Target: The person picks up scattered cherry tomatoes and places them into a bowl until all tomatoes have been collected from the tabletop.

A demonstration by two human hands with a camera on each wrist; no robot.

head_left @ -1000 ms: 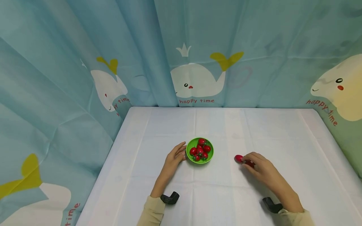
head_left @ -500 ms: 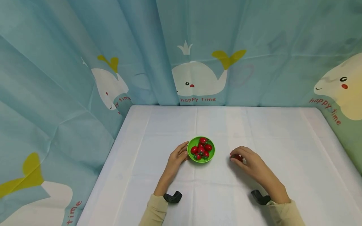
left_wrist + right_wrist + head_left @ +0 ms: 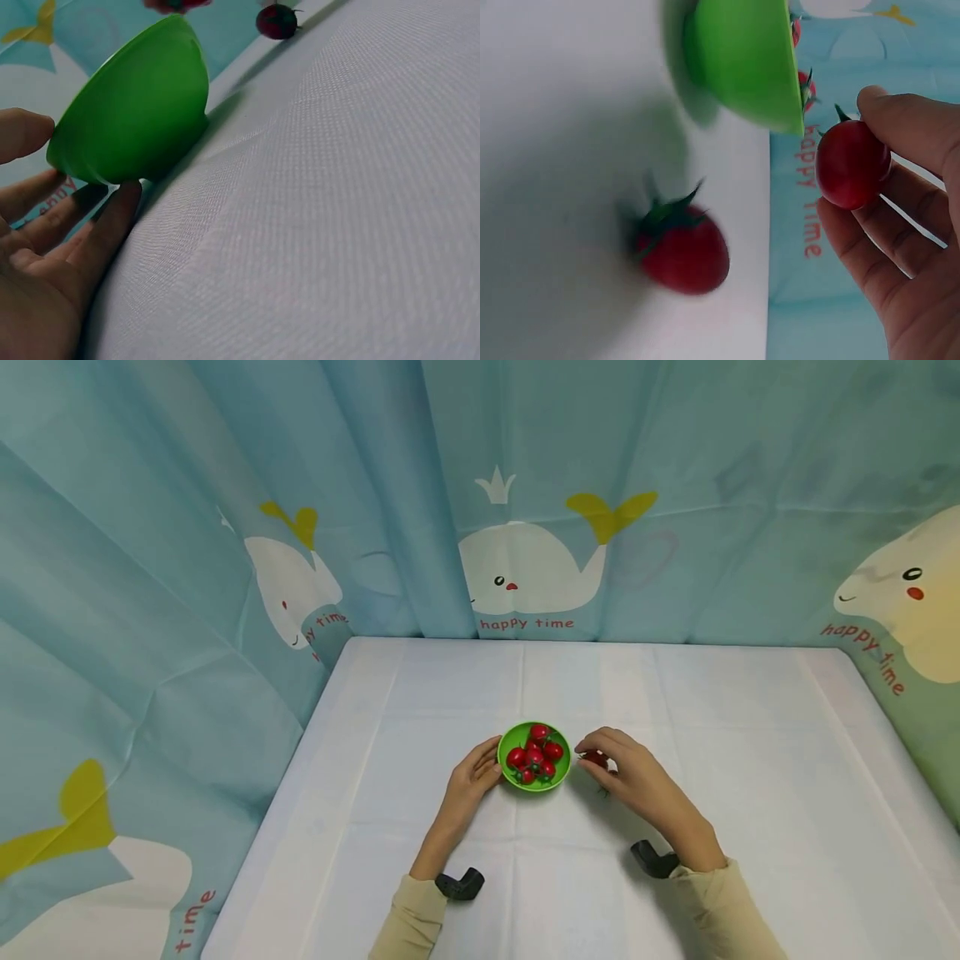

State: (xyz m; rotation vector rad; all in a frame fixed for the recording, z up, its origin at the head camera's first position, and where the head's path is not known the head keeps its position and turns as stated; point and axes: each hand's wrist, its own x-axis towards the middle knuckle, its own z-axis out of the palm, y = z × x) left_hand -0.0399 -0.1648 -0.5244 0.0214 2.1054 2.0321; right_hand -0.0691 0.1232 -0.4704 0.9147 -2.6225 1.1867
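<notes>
A green bowl [image 3: 535, 788] with several red cherry tomatoes [image 3: 534, 757] in it stands on the white cloth. At its left side, my left hand [image 3: 470, 781] touches the outer wall with its fingers fairly straight, thumb near the rim in the left wrist view. Just right of the bowl, my right hand [image 3: 628, 774] pinches a cherry tomato [image 3: 853, 165] between thumb and fingertips. Below that hand, a second cherry tomato [image 3: 686, 259], green stem toward the cloth, shows close to the table and blurred; in the head view the hand mostly hides it.
White cloth [image 3: 420, 693] covers the table, with fold lines running across it. Blue curtains [image 3: 675, 568] printed with whales hang along the back, left and right edges. A black wrist device [image 3: 460, 885] sits at each wrist beside a beige sleeve [image 3: 411, 914].
My right hand has moved left from the right part of the table to beside the bowl, bringing the tomatoes along. The left hand has stayed at the bowl.
</notes>
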